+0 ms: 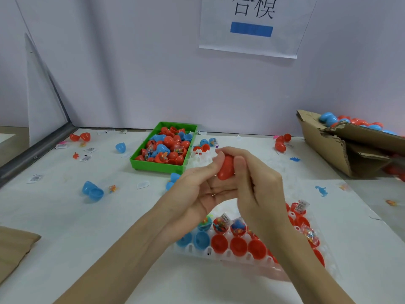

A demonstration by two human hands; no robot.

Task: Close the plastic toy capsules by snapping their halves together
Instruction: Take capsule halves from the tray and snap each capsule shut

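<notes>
A red capsule (225, 167) is held up over the table between both hands. My left hand (197, 187) cups it from the left with its fingers wrapped behind it. My right hand (260, 183) grips it from the right, thumb on its front. Under my wrists lies a white holder tray (221, 255) with open blue and red capsule halves, some filled with small toys and packets. My right forearm hides the tray's middle.
A green bin (153, 166) of red and blue capsules stands behind my hands. A torn cardboard box (333, 148) with capsules sits at the right. An open blue capsule (93, 190), loose red capsules (281, 142), labels and tiny toys lie scattered.
</notes>
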